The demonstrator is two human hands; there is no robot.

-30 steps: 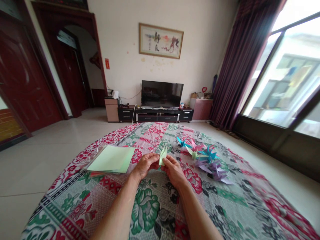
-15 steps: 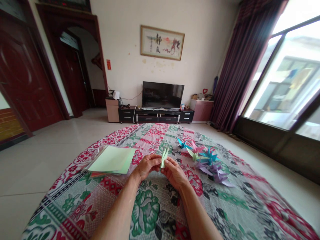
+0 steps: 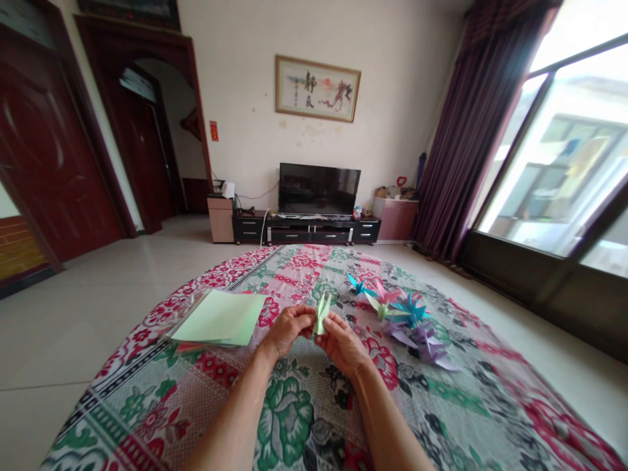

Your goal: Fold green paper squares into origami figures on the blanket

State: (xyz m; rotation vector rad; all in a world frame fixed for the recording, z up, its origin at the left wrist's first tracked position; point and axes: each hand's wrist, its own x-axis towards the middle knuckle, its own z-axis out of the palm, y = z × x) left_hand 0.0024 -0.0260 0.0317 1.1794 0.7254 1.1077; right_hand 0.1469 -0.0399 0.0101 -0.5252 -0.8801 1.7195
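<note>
A small piece of folded light green origami paper (image 3: 321, 315) is held up over the table, its two narrow points facing away from me. My left hand (image 3: 293, 327) pinches its left edge between thumb and fingers. On the other side, my right hand (image 3: 342, 341) grips the lower right part, thumb on top. To the left lies a stack of square paper (image 3: 220, 316), light green uppermost, with orange and red sheets showing beneath. At the right sit several folded paper cranes (image 3: 412, 310) in blue, pink, green and purple, close together.
A flowered cloth (image 3: 289, 412) covers the round table under my hands. Beyond it, a television (image 3: 320, 190) stands on a low black cabinet (image 3: 294, 234) by the wall. A dark purple curtain (image 3: 458, 137) and a window are on the right.
The two points of the folded green paper look slightly more spread. Both hands keep their grip in nearly the same place; the view has tilted up very slightly.
</note>
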